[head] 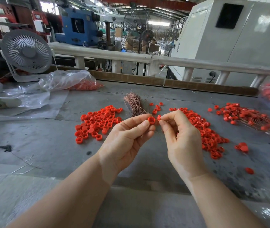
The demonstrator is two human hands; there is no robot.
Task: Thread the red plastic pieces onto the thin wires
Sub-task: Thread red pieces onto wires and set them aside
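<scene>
Above table (48,145): left hand (127,139) pinches cap (151,120), right hand (180,137) insert (158,117).

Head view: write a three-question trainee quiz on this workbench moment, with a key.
1. True or false: the left hand pinches a red cap.
2. The wire bundle lies: A) behind the hands, B) under the desk fan.
3. What does the right hand pinch?

Key: 1 true. 2 A. 3 a small red piece.
</scene>
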